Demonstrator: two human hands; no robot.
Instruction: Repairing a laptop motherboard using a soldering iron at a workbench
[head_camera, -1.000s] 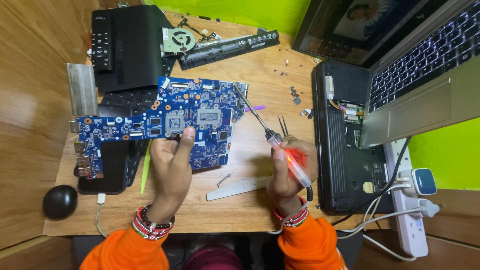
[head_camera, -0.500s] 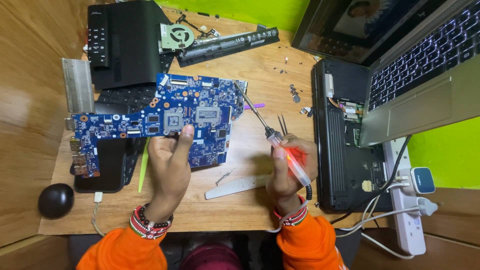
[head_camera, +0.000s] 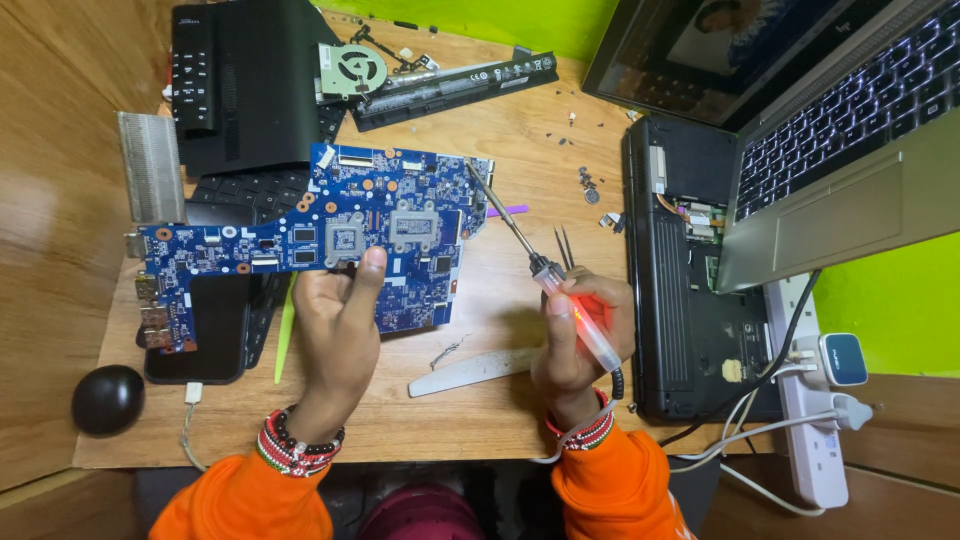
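Head view, looking down on a wooden bench (head_camera: 520, 120). Left hand (head_camera: 335, 330) at centre left of the frame, grip closed on the lower edge of a blue board (head_camera: 330, 235), thumb pressed up onto its face near a square chip. Board held flat above the bench at centre left, its left end over a black phone (head_camera: 205, 335) and a dark keyboard (head_camera: 235, 190).

Right hand (head_camera: 580, 335) at lower centre, grip wrapped round a soldering iron (head_camera: 545, 270) — clear handle glowing red, thin metal shaft slanting up and left, tip at the board's upper right edge; touching or just above, cannot tell. Tweezers (head_camera: 567, 247) just beside the iron's shaft. Grey flat blade (head_camera: 470, 370) on the bench between the two hands. Orange sleeves and beaded wristbands at the bottom edge.

Upper left: black panel (head_camera: 250, 80), with a ribbed heatsink (head_camera: 150, 165) beside it. Top centre: fan (head_camera: 350, 68) and a long black battery (head_camera: 455, 85). Loose screws (head_camera: 588, 185) right of centre. Right side: opened black laptop base (head_camera: 690, 300), with an open silver laptop (head_camera: 840, 130) propped over it — keys lit. Lower right: white power strip (head_camera: 815, 400) with plugs. Lower left: black mouse (head_camera: 107, 399).
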